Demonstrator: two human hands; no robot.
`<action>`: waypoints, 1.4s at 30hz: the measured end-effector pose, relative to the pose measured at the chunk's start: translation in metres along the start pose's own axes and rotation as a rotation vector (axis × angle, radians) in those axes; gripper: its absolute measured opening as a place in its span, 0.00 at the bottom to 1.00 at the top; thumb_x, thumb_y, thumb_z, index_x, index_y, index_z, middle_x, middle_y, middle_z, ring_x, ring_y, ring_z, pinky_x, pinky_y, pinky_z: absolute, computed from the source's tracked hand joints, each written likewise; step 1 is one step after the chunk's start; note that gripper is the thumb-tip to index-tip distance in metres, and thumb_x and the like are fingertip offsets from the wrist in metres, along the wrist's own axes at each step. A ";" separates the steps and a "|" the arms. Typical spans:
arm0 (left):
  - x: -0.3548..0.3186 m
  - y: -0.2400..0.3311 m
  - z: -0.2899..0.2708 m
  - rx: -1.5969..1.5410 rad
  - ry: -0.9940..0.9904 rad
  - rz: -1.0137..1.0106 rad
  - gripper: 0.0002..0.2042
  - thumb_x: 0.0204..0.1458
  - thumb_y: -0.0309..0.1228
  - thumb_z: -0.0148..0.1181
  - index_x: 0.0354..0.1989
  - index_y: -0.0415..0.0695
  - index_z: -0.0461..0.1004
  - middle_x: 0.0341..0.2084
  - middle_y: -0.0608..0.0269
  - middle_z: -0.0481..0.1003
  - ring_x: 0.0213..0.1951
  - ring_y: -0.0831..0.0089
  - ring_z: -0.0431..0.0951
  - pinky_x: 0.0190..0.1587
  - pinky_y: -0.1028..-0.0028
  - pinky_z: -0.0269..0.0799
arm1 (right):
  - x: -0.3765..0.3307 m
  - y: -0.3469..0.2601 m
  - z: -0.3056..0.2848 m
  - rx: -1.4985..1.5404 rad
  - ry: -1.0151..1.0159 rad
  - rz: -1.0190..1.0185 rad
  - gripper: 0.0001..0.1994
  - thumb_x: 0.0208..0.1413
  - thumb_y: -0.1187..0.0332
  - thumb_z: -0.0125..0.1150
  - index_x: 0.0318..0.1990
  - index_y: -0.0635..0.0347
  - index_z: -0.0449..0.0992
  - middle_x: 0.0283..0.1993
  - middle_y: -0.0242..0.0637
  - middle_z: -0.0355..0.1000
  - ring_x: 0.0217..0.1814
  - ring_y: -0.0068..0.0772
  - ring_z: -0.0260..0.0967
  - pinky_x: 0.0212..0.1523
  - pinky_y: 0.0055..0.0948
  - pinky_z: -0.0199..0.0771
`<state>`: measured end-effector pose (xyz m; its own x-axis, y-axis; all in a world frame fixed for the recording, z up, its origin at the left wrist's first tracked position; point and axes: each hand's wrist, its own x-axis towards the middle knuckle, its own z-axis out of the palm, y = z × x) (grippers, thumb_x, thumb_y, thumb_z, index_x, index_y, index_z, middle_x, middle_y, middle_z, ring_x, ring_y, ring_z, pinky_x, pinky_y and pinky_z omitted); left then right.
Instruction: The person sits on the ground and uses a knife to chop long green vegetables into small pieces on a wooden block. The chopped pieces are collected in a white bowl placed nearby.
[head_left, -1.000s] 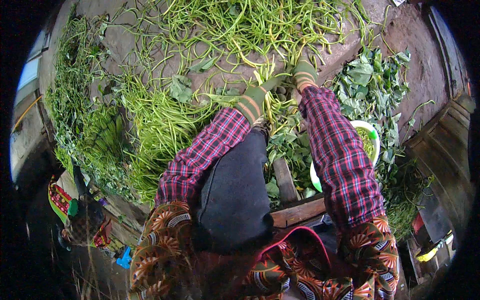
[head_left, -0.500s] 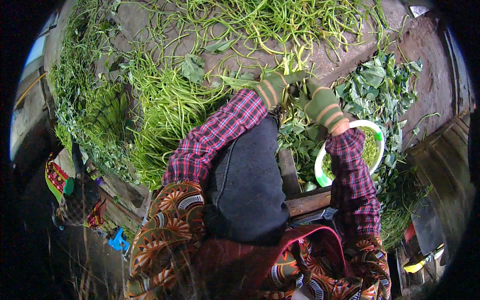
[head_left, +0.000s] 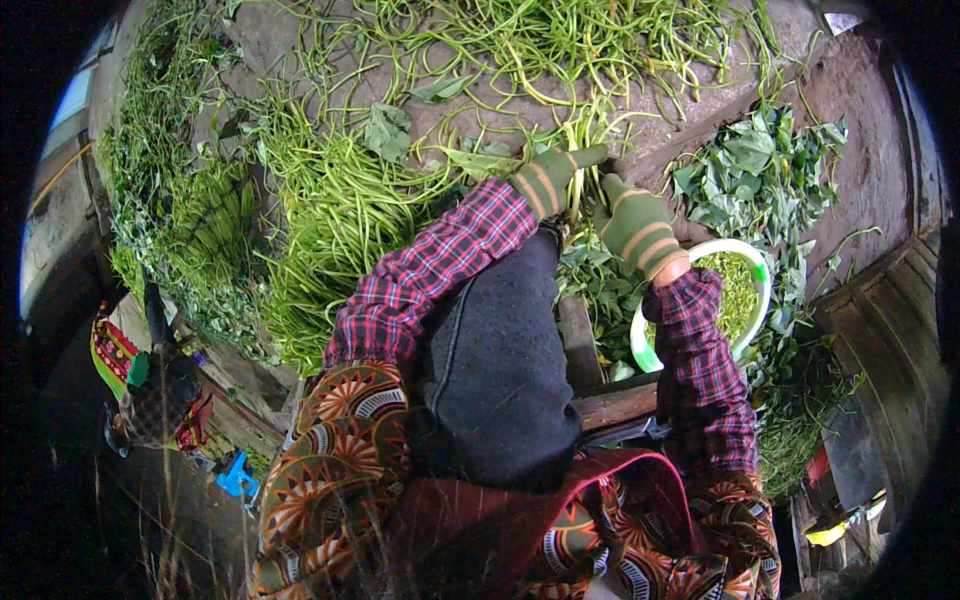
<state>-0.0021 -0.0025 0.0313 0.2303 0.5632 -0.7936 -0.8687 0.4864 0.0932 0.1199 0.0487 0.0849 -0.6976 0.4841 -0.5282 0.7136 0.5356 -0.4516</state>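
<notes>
Evidently gripping green stalks (head_left: pixel 580 132) in left hand (head_left: pixel 550 180); steady them firmly, work right hand (head_left: pixel 637 226) close beside; cannot tell right grip.

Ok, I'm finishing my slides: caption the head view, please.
Gloved left hand and gloved right hand close together at green stems, a white-rimmed bowl nearby.

Left hand (head_left: pixel 545 184): green glove with tan stripes, fingers curled round a bunch of pale green stems (head_left: pixel 584 130). Right hand (head_left: pixel 640 226): matching glove, just beside, fingers bent, grip unclear. Basin (head_left: pixel 725 246), 1: white, green patches, holding small green pieces; partly behind plaid right sleeve (head_left: pixel 705 390). Leaf heap (head_left: pixel 745 165): right of hands. Stem pile (head_left: pixel 330 215): beside plaid left sleeve (head_left: pixel 430 265). Loose stems (head_left: pixel 590 40): beyond hands.
</notes>
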 end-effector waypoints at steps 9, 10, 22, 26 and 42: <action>-0.003 0.000 -0.003 0.357 -0.061 0.032 0.09 0.45 0.34 0.48 0.21 0.42 0.65 0.12 0.68 0.62 0.14 0.77 0.61 0.19 0.76 0.62 | 0.003 0.034 -0.045 0.590 0.338 0.086 0.11 0.41 0.74 0.51 0.36 0.63 0.67 0.27 0.37 0.68 0.27 0.23 0.63 0.28 0.20 0.62; -0.004 -0.002 -0.001 0.373 -0.109 0.027 0.09 0.46 0.34 0.48 0.20 0.42 0.64 0.11 0.70 0.59 0.13 0.78 0.59 0.19 0.77 0.61 | 0.007 0.037 -0.052 0.507 0.277 0.093 0.12 0.41 0.74 0.51 0.37 0.63 0.67 0.28 0.37 0.68 0.27 0.23 0.63 0.29 0.19 0.62; -0.022 0.009 -0.029 -0.321 0.247 0.209 0.06 0.44 0.28 0.47 0.19 0.41 0.61 0.11 0.64 0.59 0.13 0.70 0.60 0.22 0.67 0.63 | 0.110 0.054 0.013 0.052 0.123 0.327 0.22 0.38 0.51 0.52 0.38 0.57 0.67 0.33 0.47 0.68 0.35 0.44 0.66 0.35 0.32 0.64; -0.025 0.014 -0.012 -0.250 0.318 0.192 0.05 0.43 0.26 0.47 0.19 0.39 0.62 0.11 0.63 0.60 0.14 0.72 0.61 0.19 0.74 0.62 | 0.127 0.020 0.025 0.168 0.108 0.510 0.34 0.36 0.49 0.54 0.47 0.63 0.56 0.37 0.51 0.65 0.40 0.48 0.63 0.39 0.38 0.64; -0.015 0.011 -0.024 -0.102 0.234 0.212 0.11 0.41 0.35 0.53 0.18 0.40 0.67 0.14 0.61 0.67 0.19 0.70 0.68 0.23 0.72 0.66 | 0.097 0.060 0.016 0.159 0.279 0.290 0.15 0.38 0.64 0.53 0.35 0.61 0.67 0.31 0.45 0.68 0.34 0.42 0.66 0.33 0.32 0.65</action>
<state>-0.0254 -0.0217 0.0295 -0.0571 0.4698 -0.8809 -0.9288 0.2985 0.2194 0.0961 0.1165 -0.0044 -0.4421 0.7789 -0.4449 0.8684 0.2474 -0.4297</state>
